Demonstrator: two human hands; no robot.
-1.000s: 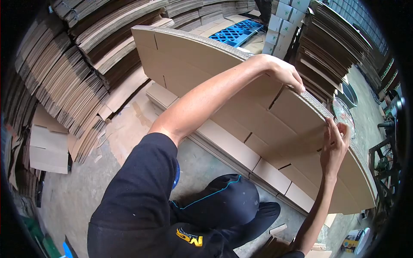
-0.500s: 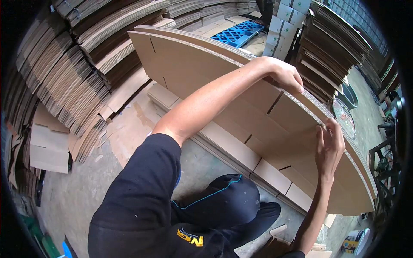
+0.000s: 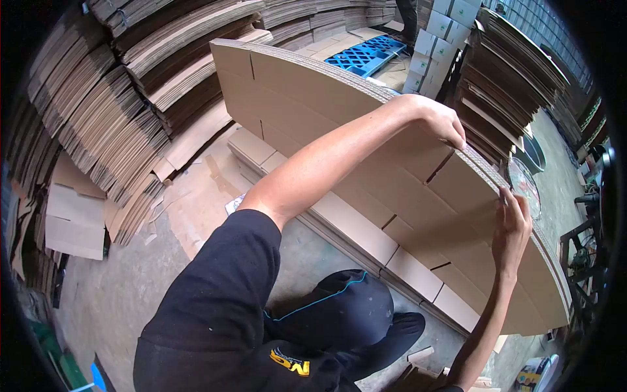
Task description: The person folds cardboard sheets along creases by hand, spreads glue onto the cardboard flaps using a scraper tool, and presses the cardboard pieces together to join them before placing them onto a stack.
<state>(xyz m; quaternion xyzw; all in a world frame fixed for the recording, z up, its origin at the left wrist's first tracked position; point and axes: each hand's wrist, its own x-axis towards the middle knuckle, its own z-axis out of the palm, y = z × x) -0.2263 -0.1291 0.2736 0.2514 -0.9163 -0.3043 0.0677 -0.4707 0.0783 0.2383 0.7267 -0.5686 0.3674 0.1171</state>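
Several flat, slotted cardboard sheets (image 3: 418, 189) stand on edge before me, leaning together in a long bundle. My left hand (image 3: 443, 123) is bent over their top edge near the middle, its fingers closed on the corrugated rim. Farther right, my right hand (image 3: 513, 225) grips the same rim, thumb on the near face and fingers over the top; some fingertips are hidden behind the board. Below the upright sheets lies a low stack of folded cardboard (image 3: 356, 225) on the floor.
Tall piles of flattened cardboard (image 3: 98, 124) rise at the left, and another cardboard stack (image 3: 503, 85) stands at the back right. A blue plastic pallet (image 3: 366, 55) lies behind the sheets, near white boxes (image 3: 437, 46). A white bucket (image 3: 539, 372) is at the lower right.
The near sheets have shifted right and away from me, closing the gap to the sheets behind. Both hands moved slightly right with the rim.
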